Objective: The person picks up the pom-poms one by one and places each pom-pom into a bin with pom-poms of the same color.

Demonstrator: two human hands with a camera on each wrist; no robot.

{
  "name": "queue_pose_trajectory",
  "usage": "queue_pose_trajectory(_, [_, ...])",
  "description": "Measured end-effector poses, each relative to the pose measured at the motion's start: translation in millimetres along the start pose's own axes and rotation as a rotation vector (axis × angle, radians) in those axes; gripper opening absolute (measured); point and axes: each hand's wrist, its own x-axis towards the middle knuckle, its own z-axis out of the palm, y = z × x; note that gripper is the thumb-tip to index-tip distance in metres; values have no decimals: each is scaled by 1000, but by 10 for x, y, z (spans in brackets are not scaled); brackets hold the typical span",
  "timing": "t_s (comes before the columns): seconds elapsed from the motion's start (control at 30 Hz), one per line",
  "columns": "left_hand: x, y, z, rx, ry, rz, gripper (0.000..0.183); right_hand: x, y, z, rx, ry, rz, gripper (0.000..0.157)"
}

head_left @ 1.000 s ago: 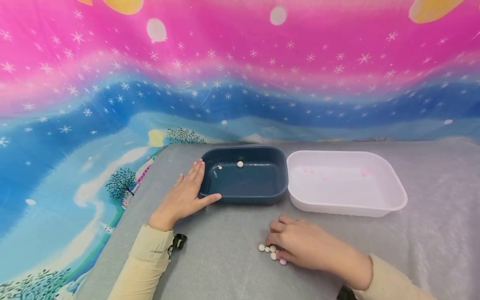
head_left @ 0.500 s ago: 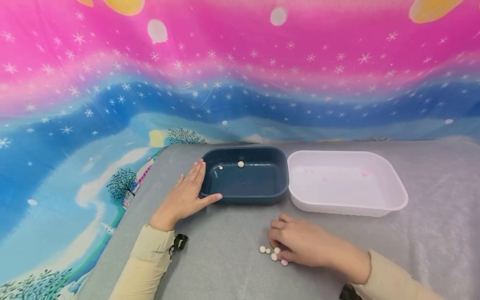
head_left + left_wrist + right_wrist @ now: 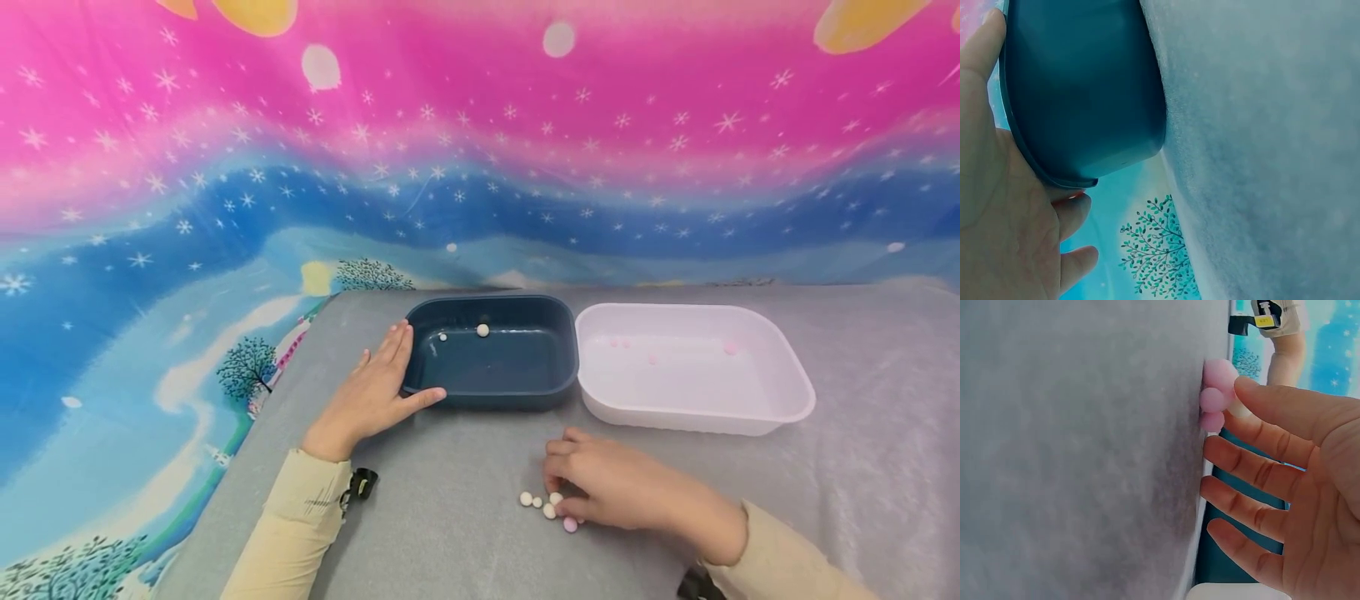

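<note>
My left hand (image 3: 371, 392) rests with straight fingers along the left side of a dark blue tub (image 3: 491, 398), thumb over its front rim; the left wrist view shows the palm against the tub wall (image 3: 1085, 87). In front of the tubs, my right hand (image 3: 618, 483) has thumb and index finger around a small white ball (image 3: 556, 498), down at the cloth. Beside it lie more white balls (image 3: 526, 498) and a pink ball (image 3: 571, 525). Several pink balls (image 3: 1212, 400) show beside the thumb in the right wrist view, where the white ball (image 3: 1239, 409) is partly hidden.
A white tub (image 3: 690, 400) stands right of the blue one, with several pink balls (image 3: 731, 347) inside. Two white balls (image 3: 483, 330) lie in the blue tub. Grey cloth (image 3: 450, 517) covers the table; a printed curtain (image 3: 480, 167) hangs behind.
My right hand has shifted slightly right, and the white ball at its fingertips has come away from the smaller white ball on its left. The left hand stays on the tub.
</note>
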Motion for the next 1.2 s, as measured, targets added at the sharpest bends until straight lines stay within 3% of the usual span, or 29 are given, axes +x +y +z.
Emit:
queue_pose_trajectory(0.47, [6, 6, 1, -4, -6, -10, 112, -25, -7, -15, 40, 35, -8, 12])
queue_pose_trajectory(1.2, [-3, 2, 6, -21, -9, -16, 113, -15, 7, 11, 122, 37, -17, 16])
